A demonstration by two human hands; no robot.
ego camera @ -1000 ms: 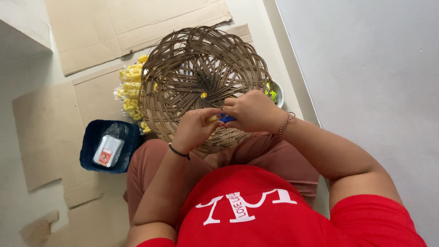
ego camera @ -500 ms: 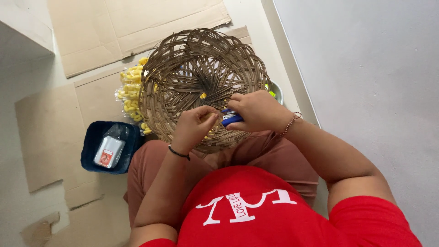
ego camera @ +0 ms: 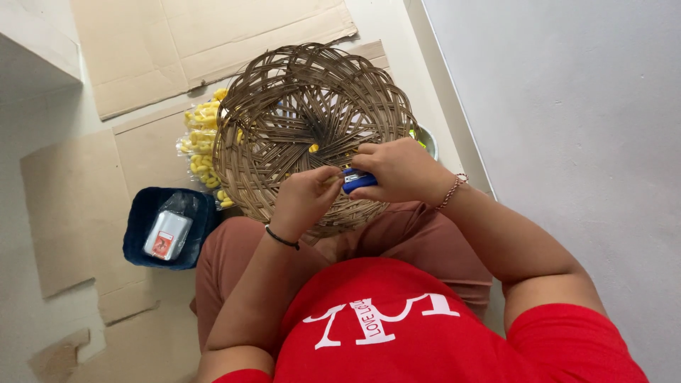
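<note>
Centrally, your right hand clenches one blue tool, its long axis near level, tip pointing frame-left toward your left hand. That hand pinches the near rim of the one woven basket, just beside the tool. One blue tray sits lower left; yellow pieces lie beside the basket.

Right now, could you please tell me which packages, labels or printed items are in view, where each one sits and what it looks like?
Clear plastic bag of yellow pieces: on the cardboard, partly under the woven basket's left edge; crinkly, transparent.
Small packet: inside the dark blue tub, left of the person's knee; rectangular, whitish-grey with a red label patch, in clear wrap.
Shirt print: on the person's red shirt; white shapes.
No screens or signs.
</note>
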